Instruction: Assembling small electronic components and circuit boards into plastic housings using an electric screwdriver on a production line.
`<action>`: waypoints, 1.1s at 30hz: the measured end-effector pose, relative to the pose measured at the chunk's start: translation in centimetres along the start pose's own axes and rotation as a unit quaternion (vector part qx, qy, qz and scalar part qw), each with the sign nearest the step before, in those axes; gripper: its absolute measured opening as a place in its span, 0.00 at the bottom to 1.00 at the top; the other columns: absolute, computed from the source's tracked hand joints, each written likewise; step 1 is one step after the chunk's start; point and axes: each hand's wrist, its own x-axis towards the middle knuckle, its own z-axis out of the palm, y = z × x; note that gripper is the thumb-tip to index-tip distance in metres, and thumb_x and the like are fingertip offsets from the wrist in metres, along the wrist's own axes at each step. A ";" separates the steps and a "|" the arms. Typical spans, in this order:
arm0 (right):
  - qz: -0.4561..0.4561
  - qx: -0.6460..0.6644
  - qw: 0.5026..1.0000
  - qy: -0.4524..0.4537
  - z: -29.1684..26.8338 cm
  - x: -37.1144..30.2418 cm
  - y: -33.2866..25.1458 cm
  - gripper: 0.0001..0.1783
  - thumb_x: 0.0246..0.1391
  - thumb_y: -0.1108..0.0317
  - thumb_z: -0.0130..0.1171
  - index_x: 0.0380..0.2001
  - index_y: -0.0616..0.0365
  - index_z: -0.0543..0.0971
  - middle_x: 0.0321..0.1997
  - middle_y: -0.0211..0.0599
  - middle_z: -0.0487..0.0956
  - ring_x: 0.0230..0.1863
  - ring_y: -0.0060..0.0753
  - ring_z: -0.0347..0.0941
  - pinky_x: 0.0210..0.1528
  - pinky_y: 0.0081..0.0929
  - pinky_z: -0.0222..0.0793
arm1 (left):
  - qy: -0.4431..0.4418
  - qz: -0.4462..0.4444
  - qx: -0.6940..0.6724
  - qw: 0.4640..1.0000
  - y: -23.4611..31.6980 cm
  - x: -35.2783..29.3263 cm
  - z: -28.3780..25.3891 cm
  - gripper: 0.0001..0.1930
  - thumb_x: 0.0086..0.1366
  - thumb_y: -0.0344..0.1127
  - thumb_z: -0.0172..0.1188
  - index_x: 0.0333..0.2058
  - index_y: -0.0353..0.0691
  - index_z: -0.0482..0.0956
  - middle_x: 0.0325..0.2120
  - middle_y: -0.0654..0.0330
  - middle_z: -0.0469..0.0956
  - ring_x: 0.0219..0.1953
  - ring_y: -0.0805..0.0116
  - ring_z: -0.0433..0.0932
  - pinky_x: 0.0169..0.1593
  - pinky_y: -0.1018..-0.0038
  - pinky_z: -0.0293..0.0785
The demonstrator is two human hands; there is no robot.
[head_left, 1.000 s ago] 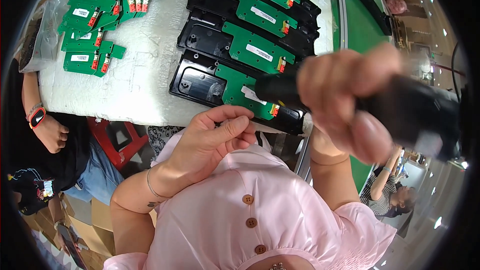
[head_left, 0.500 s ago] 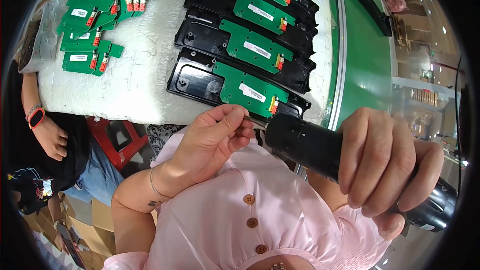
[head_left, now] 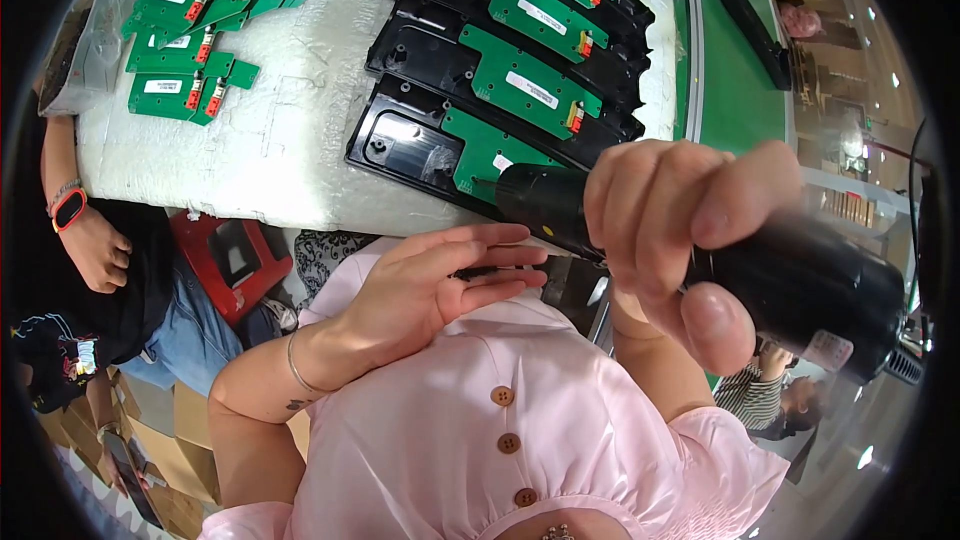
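My right hand is closed around a black electric screwdriver. Its thin bit points down at the green circuit board in the nearest black plastic housing; the tool hides much of this board, and whether the bit sits in a screw cannot be made out. Just below the housing's near edge, my left hand is open with its fingers stretched out, apart from the tool. Something small and dark shows between those fingers, too unclear to name.
More black housings with green boards lie in a row beyond. Loose green boards with red-and-white connectors are piled at left on the white foam-covered table. Another person's hand rests beside a red stool.
My right hand has brought the screwdriver left and up, its bit now over the nearest board. The left hand has come away from the bit and its pinched fingers have straightened.
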 end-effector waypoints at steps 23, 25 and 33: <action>-0.005 0.024 0.992 -0.126 -0.8 2.3 -3.3 0.15 0.38 0.71 0.63 0.26 0.51 0.65 0.15 0.22 0.73 0.14 0.15 0.68 0.19 0.11 0.63 | 0.004 0.071 0.107 0.992 1.5 -1.3 -0.2 0.13 0.64 0.34 0.47 0.44 0.32 0.67 0.36 0.52 0.75 0.41 0.61 0.76 0.44 0.75 0.74; 0.009 0.025 0.992 -0.122 -0.4 2.4 -4.4 0.15 0.38 0.72 0.64 0.25 0.50 0.66 0.14 0.22 0.73 0.14 0.14 0.68 0.20 0.10 0.64 | 0.003 0.071 0.109 0.991 1.7 -1.0 -0.2 0.10 0.64 0.34 0.48 0.41 0.34 0.68 0.34 0.54 0.75 0.38 0.64 0.77 0.41 0.77 0.74; 0.042 0.023 0.993 -0.112 0.0 2.5 -5.3 0.15 0.38 0.73 0.65 0.22 0.50 0.66 0.13 0.22 0.72 0.14 0.13 0.68 0.23 0.08 0.69 | 0.015 0.112 0.023 0.993 1.5 0.2 -0.1 0.07 0.62 0.36 0.54 0.35 0.39 0.73 0.27 0.64 0.74 0.30 0.77 0.73 0.34 0.83 0.69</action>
